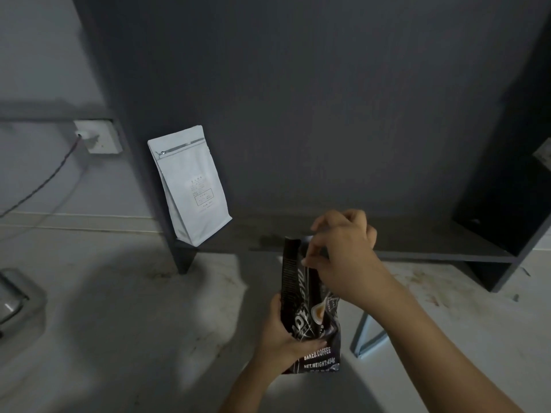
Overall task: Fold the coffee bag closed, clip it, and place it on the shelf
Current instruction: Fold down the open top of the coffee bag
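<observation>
A black coffee bag (298, 293) with white lettering stands upright in front of me, low in the middle of the view. My left hand (283, 338) grips its lower left side. My right hand (343, 251) pinches the bag's top edge from the right, fingers curled over the opening. Behind the bag is a dark grey shelf unit whose low board (417, 242) runs left to right. No clip can be made out in either hand.
A white coffee bag (190, 186) stands on the shelf's left end, leaning against the upright. A wall socket (98, 135) with a cable is at left. A pale blue flat object (369, 335) lies on the floor right of the black bag.
</observation>
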The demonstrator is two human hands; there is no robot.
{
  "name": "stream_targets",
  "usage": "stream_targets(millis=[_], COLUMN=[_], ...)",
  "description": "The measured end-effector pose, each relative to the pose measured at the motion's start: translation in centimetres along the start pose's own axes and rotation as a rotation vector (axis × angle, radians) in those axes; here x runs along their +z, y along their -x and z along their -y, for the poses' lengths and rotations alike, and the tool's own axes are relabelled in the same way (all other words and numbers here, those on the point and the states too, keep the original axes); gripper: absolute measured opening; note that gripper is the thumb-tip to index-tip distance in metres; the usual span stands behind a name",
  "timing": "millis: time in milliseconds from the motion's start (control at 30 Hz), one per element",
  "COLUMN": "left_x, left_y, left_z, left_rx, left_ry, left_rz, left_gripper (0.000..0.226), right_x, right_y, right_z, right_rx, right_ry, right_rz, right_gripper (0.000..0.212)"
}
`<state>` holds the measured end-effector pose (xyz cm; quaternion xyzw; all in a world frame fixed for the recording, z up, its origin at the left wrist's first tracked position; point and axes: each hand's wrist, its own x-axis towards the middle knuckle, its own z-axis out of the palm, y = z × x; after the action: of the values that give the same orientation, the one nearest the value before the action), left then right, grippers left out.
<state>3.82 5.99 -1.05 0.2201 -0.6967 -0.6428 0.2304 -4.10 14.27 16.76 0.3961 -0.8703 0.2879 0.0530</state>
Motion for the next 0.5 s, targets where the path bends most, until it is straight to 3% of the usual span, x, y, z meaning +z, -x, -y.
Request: stream_targets(millis=[167,300,500], left_x=[0.3,0.5,0.4], left_y=[0.5,0.5,0.4], left_z=[-0.2,-0.1,1.0], left_rx=[0.002,-0.004,-0.044], left_ry=[-0.040,-0.068,-0.059], left_rz=[-0.021,-0.031,-0.084], left_gripper=[0.083,0.096,0.077], right_x=[-0.3,-0.2,0.1], right_y=[0.9,1.4,1.5], right_z=[-0.3,-0.3,-0.9], right_rx=[-0.076,-0.106,-0.114], right_ry=[-0.018,-0.034,-0.083], right_rz=[-0.046,-0.069,-0.136], right_gripper=[0.011,0.008,0.014])
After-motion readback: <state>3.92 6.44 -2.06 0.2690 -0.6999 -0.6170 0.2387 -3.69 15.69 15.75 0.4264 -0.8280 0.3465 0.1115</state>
